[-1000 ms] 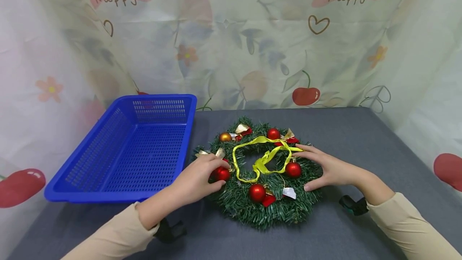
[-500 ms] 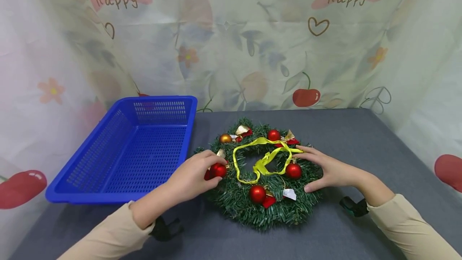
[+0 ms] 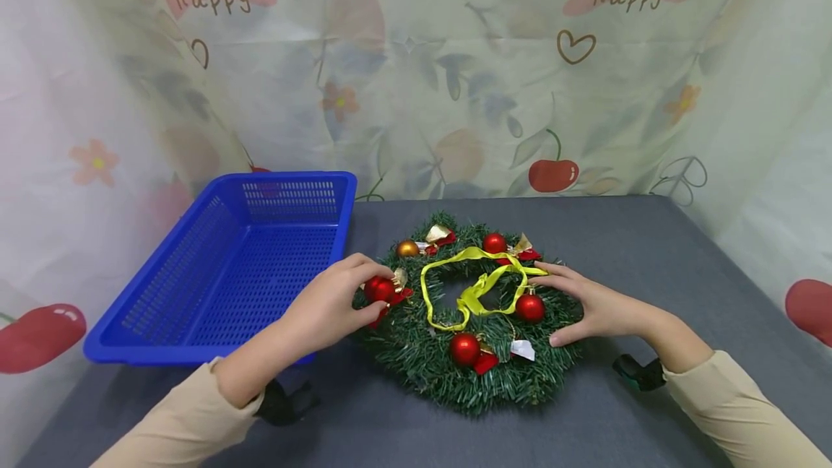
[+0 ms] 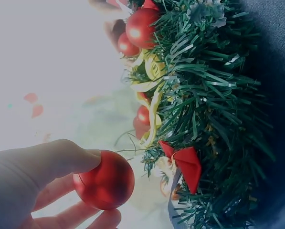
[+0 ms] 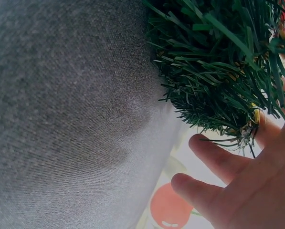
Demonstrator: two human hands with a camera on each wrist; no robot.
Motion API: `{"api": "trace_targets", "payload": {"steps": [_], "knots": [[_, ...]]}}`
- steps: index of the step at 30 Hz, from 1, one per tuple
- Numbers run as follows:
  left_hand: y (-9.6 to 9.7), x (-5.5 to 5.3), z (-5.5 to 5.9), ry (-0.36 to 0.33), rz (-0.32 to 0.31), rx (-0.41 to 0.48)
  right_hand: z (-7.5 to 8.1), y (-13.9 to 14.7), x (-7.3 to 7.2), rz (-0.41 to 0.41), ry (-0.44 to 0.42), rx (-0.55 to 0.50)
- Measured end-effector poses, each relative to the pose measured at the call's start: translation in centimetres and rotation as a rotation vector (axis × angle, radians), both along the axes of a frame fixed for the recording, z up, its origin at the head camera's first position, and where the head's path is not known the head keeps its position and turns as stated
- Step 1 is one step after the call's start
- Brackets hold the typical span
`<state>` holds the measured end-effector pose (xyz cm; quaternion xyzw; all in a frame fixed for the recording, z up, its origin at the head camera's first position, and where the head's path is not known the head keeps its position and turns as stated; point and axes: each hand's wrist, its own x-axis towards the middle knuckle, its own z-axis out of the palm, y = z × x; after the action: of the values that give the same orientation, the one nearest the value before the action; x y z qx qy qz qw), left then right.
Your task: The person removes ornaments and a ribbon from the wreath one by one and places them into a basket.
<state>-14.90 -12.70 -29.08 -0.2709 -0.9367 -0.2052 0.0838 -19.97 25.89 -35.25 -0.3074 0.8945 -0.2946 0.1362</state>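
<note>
My left hand (image 3: 325, 303) pinches a shiny red Christmas ball (image 4: 106, 180) between thumb and fingers. In the left wrist view the ball is apart from the greenery, beside a red bow (image 4: 188, 168) on the wreath. The green Christmas wreath (image 3: 442, 383) lies flat, dressed with red balls, a gold ball (image 3: 407, 248) and several bows. A yellow ribbon (image 3: 469, 302) loops loosely over its middle. My right hand (image 3: 594, 303) rests at the wreath's right side, thumb toward me, fingers spread and fairly straight.
A blue slotted plastic basket (image 3: 260, 354) stands to the left of the wreath, nothing visible in it. Grey cloth covers the table (image 3: 624, 244). A printed curtain (image 3: 403, 121) hangs behind and along both sides.
My left hand has moved left with the red ball, away from the wreath's centre, uncovering a red bow. The right hand and wreath have stayed put.
</note>
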Motion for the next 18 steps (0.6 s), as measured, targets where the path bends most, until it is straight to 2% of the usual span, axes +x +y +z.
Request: {"api": "trace_targets", "payload": {"steps": [18], "knots": [[-1.1,-0.3,1.5,0.049,0.028,0.041,0.1,0.0,0.1,-0.005,0.001,0.012]]}}
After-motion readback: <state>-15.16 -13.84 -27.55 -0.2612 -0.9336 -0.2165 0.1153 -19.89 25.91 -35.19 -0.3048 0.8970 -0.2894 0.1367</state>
